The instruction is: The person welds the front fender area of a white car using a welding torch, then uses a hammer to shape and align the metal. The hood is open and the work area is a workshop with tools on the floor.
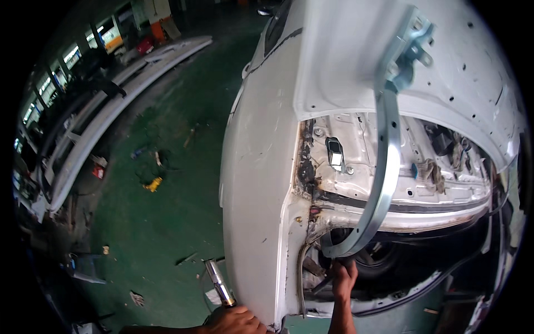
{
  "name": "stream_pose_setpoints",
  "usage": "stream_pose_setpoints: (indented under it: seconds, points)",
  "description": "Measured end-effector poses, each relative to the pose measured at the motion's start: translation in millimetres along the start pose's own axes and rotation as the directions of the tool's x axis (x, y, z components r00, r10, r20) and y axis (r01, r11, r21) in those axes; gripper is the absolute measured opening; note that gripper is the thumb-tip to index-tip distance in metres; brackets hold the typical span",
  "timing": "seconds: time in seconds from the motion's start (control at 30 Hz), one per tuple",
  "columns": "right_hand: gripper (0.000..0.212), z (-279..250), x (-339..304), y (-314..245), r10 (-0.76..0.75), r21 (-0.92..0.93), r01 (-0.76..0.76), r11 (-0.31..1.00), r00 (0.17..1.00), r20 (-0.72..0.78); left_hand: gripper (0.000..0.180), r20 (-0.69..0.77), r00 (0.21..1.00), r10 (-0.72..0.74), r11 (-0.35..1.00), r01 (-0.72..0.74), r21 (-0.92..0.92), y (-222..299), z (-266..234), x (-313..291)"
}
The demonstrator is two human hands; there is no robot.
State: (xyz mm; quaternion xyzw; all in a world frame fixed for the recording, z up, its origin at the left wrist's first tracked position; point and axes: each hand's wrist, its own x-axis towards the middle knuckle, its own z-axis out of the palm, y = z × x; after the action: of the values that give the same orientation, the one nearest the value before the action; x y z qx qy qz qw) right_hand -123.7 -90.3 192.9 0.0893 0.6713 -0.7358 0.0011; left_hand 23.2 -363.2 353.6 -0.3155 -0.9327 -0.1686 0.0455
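Note:
At the lower edge, beside the white car's rear side panel (253, 222), my left hand (236, 320) is closed around the grip of a chrome air ratchet (218, 283). The tool points up and away over the floor. My right hand (345, 277) reaches into the car's open trunk, its fingers curled just under the lower end of a curved metal hinge arm (384, 183). Something dark lies at those fingertips, but I cannot make it out. Above, the hinge arm meets the raised white trunk lid (345, 55).
A phone-like dark object (335, 154) and a work glove (429, 175) lie on the bare metal shelf behind the trunk opening. To the left, a long white body panel (133, 94) stands over the green floor (167, 217), where a yellow tool (153, 184) and scattered small items lie.

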Motion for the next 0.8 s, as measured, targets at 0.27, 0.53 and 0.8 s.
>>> stream_pose_setpoints:
  seconds: [0.27, 0.53, 0.8]
  points:
    - [0.029, 24.7, -105.4, -238.8, 0.168, -0.523, -0.105, 0.846, 0.983, 0.073, 0.041, 0.02, 1.0, -0.008, 1.0, 0.008, -0.016, 5.3, 4.6, -2.6]
    - [0.052, 54.7, -89.6, -155.5, -0.051, -0.719, 0.292, 0.631, 0.94, 0.337, 0.037, 0.003, 0.999, 0.054, 0.995, -0.053, -0.088, -9.2, -2.4, -7.7]
    - [0.06, 102.7, -81.4, -133.8, -0.155, -0.66, 0.193, 0.726, 0.981, 0.116, 0.031, -0.032, 0.986, 0.164, 0.978, -0.167, -0.123, -12.6, 12.4, -17.7]
